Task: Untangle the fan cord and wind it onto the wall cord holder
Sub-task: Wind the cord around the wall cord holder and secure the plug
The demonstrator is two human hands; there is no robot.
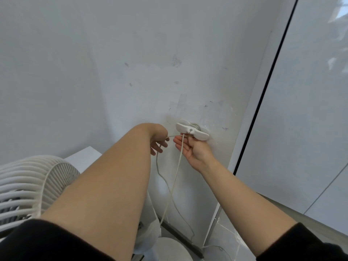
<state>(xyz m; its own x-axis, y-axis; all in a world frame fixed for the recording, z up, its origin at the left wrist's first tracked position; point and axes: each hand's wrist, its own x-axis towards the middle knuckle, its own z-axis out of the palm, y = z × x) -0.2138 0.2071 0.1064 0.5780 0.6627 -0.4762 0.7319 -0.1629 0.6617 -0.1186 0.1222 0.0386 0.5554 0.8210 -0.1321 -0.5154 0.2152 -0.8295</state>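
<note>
A white butterfly-shaped cord holder (192, 131) is stuck to the white wall. The thin white fan cord (174, 182) hangs from it in two strands down to the floor. My left hand (159, 142) is just left of the holder and pinches the cord where it arcs toward the holder. My right hand (190, 147) is directly below the holder, palm facing left, fingers fairly straight, fingertips touching the holder's underside with one strand running across the palm. The white fan (28, 187) stands at the lower left.
The fan's round base (170, 249) sits on the floor below. A black-framed glass panel (301, 110) stands to the right of the wall's edge. More cord (220, 247) lies looped on the floor by the wall corner.
</note>
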